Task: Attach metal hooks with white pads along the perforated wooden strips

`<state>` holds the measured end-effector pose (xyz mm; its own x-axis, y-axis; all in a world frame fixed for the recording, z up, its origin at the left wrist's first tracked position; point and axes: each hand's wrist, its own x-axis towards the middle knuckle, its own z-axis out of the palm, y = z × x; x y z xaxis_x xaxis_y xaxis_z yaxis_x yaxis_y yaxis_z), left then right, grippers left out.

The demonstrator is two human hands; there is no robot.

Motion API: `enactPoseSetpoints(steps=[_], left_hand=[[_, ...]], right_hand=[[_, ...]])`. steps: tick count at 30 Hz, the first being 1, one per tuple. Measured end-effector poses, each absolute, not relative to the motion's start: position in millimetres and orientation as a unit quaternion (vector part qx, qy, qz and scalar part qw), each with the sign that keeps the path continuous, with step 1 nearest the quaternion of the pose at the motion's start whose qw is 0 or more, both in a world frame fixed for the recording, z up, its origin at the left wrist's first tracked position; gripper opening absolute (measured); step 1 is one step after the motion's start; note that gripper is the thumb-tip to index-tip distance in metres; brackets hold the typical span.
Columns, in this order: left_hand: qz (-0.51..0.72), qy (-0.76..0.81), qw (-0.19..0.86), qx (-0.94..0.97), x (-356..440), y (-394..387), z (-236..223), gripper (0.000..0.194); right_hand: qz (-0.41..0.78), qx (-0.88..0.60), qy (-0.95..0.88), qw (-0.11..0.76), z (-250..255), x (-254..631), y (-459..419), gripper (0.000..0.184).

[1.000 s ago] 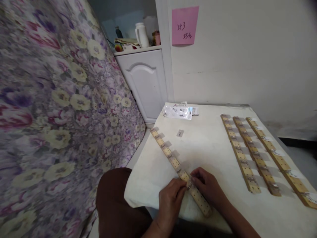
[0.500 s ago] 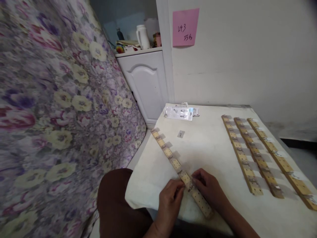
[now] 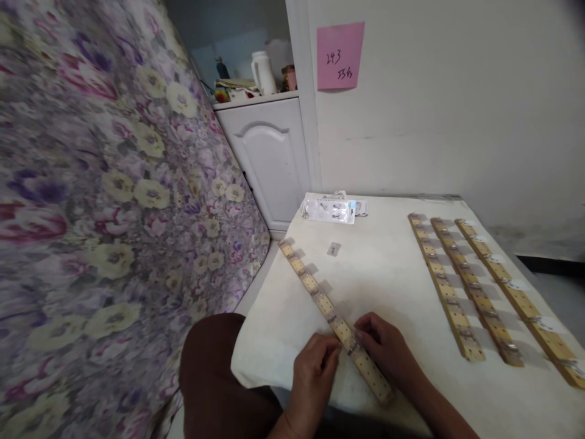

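Observation:
A long wooden strip (image 3: pixel 325 303) with drilled holes lies slantwise on the cloth-covered table, small metal pieces and clear flaps spaced along it. Beside its left edge, near the lower end, my left hand (image 3: pixel 315 373) is closed with thumb and fingertips together; anything pinched there is too small to make out. My right hand (image 3: pixel 386 346) curls at the strip's right edge, fingertips closed by one of the metal pieces (image 3: pixel 353 347). What the right fingertips grip is hidden. Above the strip's middle lies a small clear packet (image 3: pixel 333 249).
Three similar strips lie at the right: a near one (image 3: pixel 445 280), a middle one (image 3: pixel 475 286) and a far one (image 3: pixel 516 296). Clear packaging (image 3: pixel 329 210) sits at the table's back edge. A floral curtain (image 3: pixel 114 213) hangs left; a white cabinet (image 3: pixel 272 164) stands behind.
The view has tilted very slightly, so the background sits a little lower. Both hands and the strip keep nearly the same places.

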<state>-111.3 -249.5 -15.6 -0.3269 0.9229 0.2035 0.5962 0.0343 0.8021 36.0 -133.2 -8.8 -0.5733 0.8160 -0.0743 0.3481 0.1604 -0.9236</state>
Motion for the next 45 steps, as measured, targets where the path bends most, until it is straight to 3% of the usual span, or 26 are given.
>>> enactPoseSetpoints(steps=[29,45], left_hand=[[0.383,0.636,0.087,0.664,-111.1,-260.2,-17.3,0.035],[0.373,0.637,0.074,0.671,-111.3,-259.9,-18.7,0.035]], right_hand=[[0.509,-0.4,-0.727,0.228,-9.0,36.1,-132.9,0.009],[0.509,-0.401,-0.73,0.218,-9.3,36.9,-132.4,0.01]])
